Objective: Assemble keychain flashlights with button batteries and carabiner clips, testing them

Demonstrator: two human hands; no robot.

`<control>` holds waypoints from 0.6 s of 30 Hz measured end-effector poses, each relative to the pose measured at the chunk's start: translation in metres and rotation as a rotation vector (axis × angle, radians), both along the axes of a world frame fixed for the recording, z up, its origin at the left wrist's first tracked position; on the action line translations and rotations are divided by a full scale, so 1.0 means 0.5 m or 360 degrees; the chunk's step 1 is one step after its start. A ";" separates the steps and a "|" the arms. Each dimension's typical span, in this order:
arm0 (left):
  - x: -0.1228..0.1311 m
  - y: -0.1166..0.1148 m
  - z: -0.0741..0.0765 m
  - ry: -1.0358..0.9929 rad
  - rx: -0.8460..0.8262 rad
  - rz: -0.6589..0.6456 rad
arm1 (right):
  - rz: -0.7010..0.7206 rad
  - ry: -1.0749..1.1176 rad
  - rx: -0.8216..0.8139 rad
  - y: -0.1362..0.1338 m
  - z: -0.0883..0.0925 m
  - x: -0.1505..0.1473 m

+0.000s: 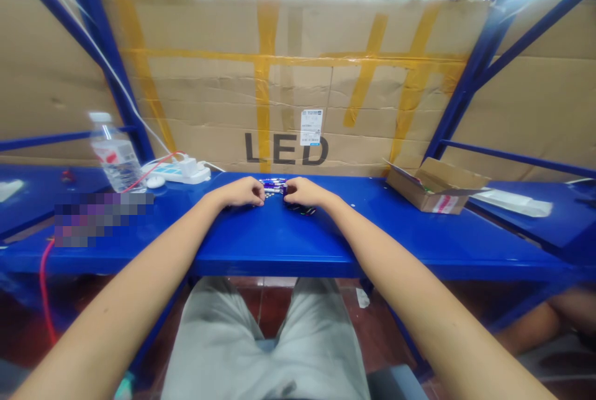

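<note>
My left hand (246,192) rests low over the blue tabletop, its fingers curled in a pinch. Whatever it holds, if anything, is too small to make out. Opposite it, my right hand (305,191) is closed with thumb and fingers around a small dark blue piece (285,191) that I cannot name. Between and just beyond the hands lie several slim blue and silver pen-like sticks (274,182). Tiny light bits are scattered by the left fingertips. Under the right hand sits a black item (302,208) with small coloured marks, mostly covered.
An open cardboard box (431,192) stands on the right of the blue table (279,238). To the left are a water bottle (116,154), a white power strip (179,170) with cables, and a pixelated object (100,218). A cardboard wall (209,102) closes off the back.
</note>
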State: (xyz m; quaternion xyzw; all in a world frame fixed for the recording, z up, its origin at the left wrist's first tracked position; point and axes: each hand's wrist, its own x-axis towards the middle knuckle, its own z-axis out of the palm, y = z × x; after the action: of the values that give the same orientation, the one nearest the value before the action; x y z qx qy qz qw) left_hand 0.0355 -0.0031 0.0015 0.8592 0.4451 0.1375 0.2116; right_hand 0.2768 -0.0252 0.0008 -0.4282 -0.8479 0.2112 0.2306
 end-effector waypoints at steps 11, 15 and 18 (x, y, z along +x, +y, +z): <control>0.015 -0.017 0.006 0.0004 0.0085 -0.0005 | 0.0022 -0.0042 0.0090 0.001 -0.004 0.000; 0.044 -0.031 0.000 -0.0386 0.0528 0.0029 | -0.0039 -0.0090 0.0266 0.003 -0.007 0.001; 0.072 -0.041 -0.003 -0.0566 0.0891 0.0014 | -0.0129 -0.0142 0.0424 0.011 -0.010 0.002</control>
State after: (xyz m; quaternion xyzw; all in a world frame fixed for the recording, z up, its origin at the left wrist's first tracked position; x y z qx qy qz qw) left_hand 0.0715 -0.0236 0.0000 0.8445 0.3500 0.4032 0.0411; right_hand 0.2780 -0.0199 -0.0042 -0.4366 -0.8599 0.0680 0.2557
